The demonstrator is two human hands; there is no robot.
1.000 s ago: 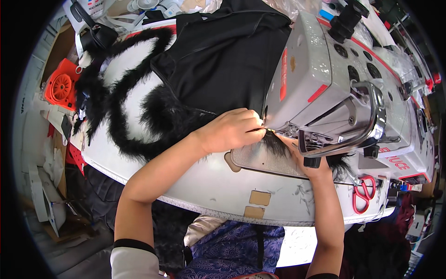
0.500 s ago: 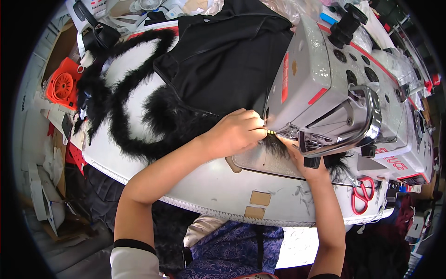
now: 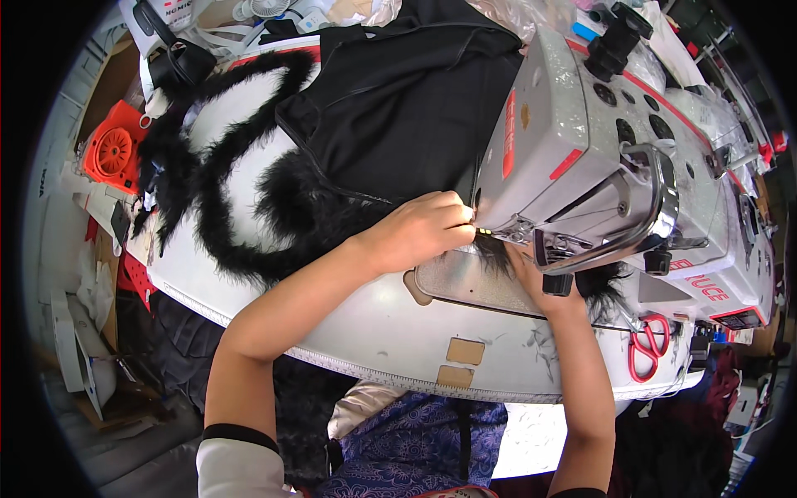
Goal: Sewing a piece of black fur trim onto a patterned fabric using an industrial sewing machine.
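Where the sewing machine point(image 3: 552, 137) overhangs the table point(image 3: 365, 332), one black garment point(image 3: 407, 116), matt cloth, spread from the far side of the table to the needle area, its near edge at the hands.

Left hand point(image 3: 423, 232): fingers drawn together in a pinch on the garment's edge, just left of the needle area; exact contact hidden by the knuckles.

Right hand point(image 3: 535, 278): beside a tuft of black fur trim point(image 3: 496, 256) over the metal bed plate point(image 3: 444, 286); fingers partly behind the machine head, so their opening and hold cannot be told.

Further fur, in a looped strip point(image 3: 212, 187), lies on the table left of the garment.

Handling, as judged: cloth light, limp, quick to fold, perhaps a little slippery; its spread-out length may drag. Fur soft and springy, its pile apt to hide the edge. Best hold: a flat pinch at the cloth's edge, pile brushed aside, fingertips clear of the needle.

Also present: scissors point(image 3: 647, 349), red-handled, right of the right forearm; two tan rectangular patches point(image 3: 461, 363) near the table's front edge.
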